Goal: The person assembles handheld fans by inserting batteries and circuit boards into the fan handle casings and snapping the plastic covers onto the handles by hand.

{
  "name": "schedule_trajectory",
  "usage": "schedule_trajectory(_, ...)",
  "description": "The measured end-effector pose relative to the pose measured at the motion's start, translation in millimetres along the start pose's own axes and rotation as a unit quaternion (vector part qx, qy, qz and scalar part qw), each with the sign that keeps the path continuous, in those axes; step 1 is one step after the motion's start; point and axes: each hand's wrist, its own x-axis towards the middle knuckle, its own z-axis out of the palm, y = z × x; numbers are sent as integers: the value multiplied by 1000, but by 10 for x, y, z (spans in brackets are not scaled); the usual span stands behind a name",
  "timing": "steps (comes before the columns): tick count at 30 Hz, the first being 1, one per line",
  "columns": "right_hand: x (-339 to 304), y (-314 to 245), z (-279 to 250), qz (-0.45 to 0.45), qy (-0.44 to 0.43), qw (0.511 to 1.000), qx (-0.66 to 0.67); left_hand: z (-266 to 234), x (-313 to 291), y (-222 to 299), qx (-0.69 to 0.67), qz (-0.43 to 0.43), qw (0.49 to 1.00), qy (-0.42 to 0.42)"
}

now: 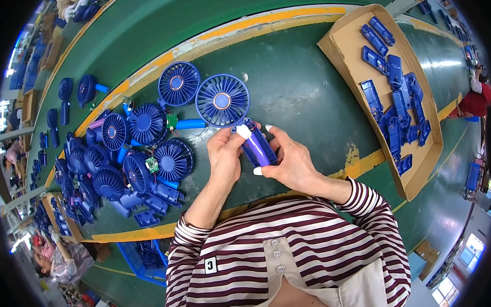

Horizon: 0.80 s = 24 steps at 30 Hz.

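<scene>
1. The handle (258, 147) sits over the tabletop (291, 81), between the left hand (223, 154) and the right hand (295, 161).
2. The left fingers are closed on the upper end, thumb foremost, and are nearer the fan head (222, 100).
3. The right fingers grip the right side and lower end, part-curled.
4. The long axis slants from upper left to lower right; the fan head points away from the person.
</scene>
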Motion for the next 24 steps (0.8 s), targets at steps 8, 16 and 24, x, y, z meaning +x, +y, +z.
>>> schedule_trajectory(8,31,136,130,11,-7,985,172,5,-53,-70,-76,104,991,-26)
schedule_trajectory(16,20,43,-83,-153,26,980,122,-46,-92,42,-43,108,993,-32)
schedule_trajectory(24,120,49,-62,-276,29,939,201,-23,-88,38,-32,126,991,-27)
